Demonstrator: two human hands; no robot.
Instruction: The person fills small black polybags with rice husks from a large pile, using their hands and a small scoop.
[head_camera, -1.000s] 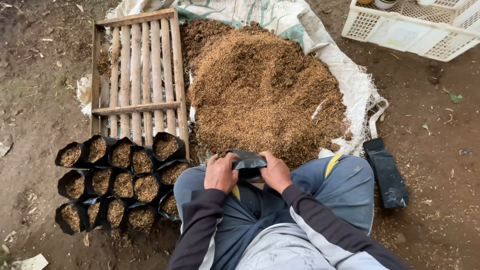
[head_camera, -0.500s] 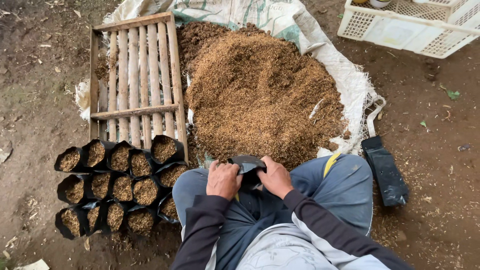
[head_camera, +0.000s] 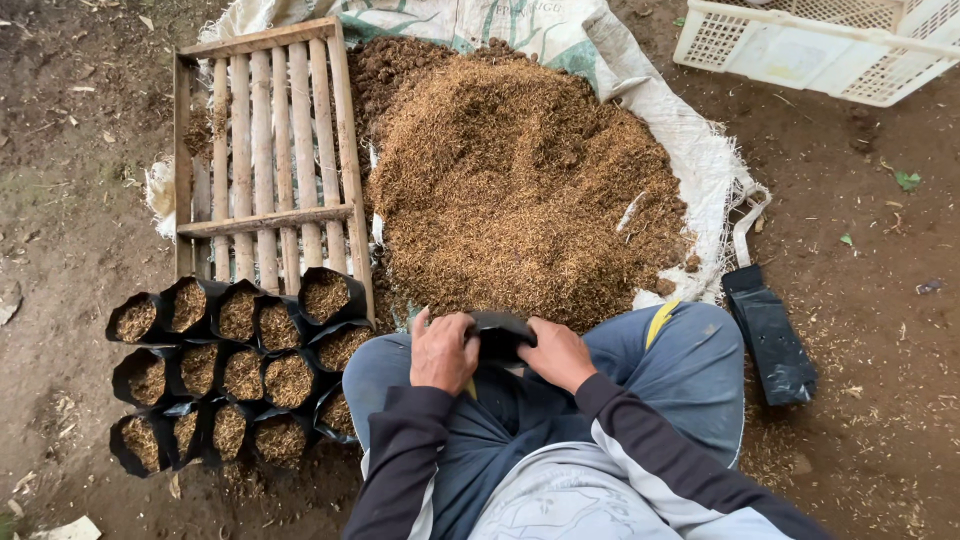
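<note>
Two hands, the left hand (head_camera: 443, 352) and the right hand (head_camera: 557, 353), grip one empty black planting bag (head_camera: 500, 333). Fourteen filled black bags (head_camera: 235, 370) can be counted standing on the bare ground (head_camera: 60, 200), in three rows of about five, five and four, though the nearest ones are partly hidden. One wooden slatted frame (head_camera: 268, 150) lies on one white woven sack (head_camera: 560, 35), which carries one heap of brown husk mix (head_camera: 520, 180). One stack of flat black bags (head_camera: 770, 335) lies beside the sack's right edge. One white plastic crate (head_camera: 830, 45) sits at the upper right.
</note>
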